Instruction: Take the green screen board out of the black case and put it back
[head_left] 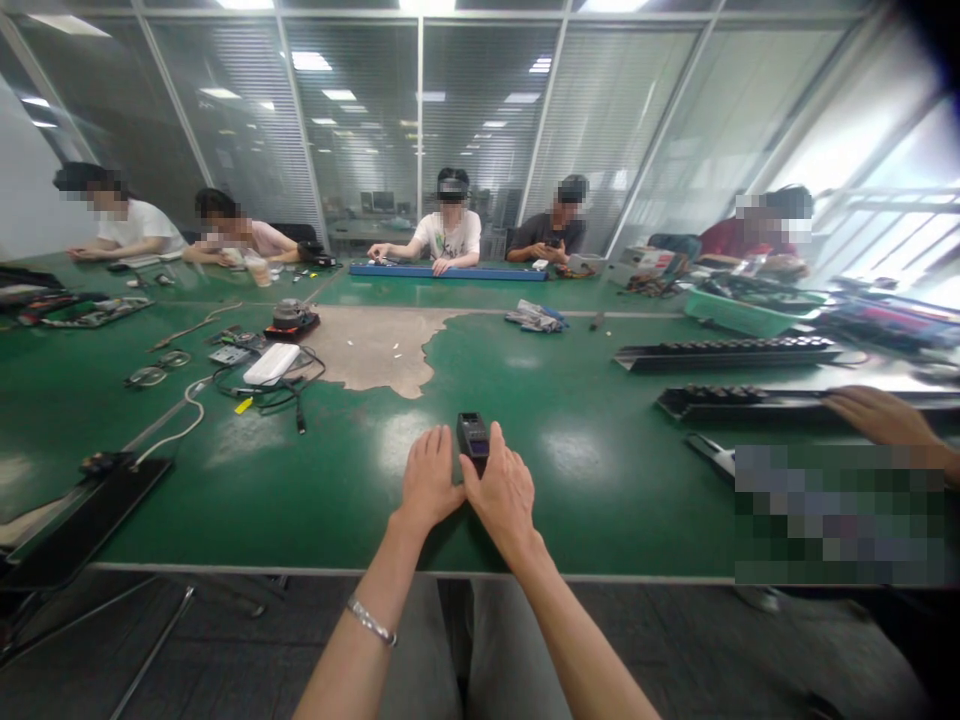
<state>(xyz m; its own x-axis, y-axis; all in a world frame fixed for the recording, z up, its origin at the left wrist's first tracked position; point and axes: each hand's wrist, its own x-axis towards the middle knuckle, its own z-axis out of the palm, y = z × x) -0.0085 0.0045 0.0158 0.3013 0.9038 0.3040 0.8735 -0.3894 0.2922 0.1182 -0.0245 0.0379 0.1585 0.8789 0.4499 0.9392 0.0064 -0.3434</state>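
Here, well left of the small black device (473,437), a white box (272,364) lies on the green counter (600,490). Just left of the device, the left hand (430,472) has its thumb spread from its fingers. The device sits on the counter between both hands; at its right, the right hand's (508,485) thumb and forefinger stand apart about its near end, clamped or not I cannot tell. Well right of it lie black rails (750,403).

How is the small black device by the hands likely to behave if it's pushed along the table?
The small black device looks boxy and hard-cased, so it should stay stiff rather than flex. Its straight, flat-looking sides make rolling unlikely. The green tabletop shows glossy reflections, so the device may slide fairly easily, though its underside is hidden.
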